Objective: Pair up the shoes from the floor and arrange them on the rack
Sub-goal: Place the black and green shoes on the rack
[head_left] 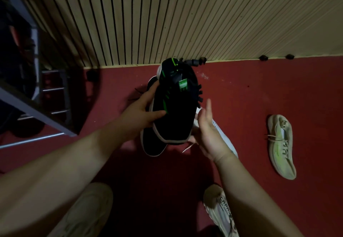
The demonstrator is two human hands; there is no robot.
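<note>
My left hand (143,110) grips a black sneaker with green stripes (176,103), held up above the red floor with its toe pointing toward me. A second black shoe with a white sole (152,145) shows just beneath it. My right hand (207,130) is beside the held sneaker's right edge, fingers apart, with a white shoe (225,136) partly hidden behind it. A cream sneaker with a greenish stripe (281,145) lies alone on the floor to the right. The metal shoe rack (37,110) stands at the left in shadow.
A slatted wooden wall (185,17) runs along the far edge of the red floor (259,91). Two more pale shoes (87,210) (219,210) are at the bottom of the view near my arms. Small dark bits sit along the wall's base.
</note>
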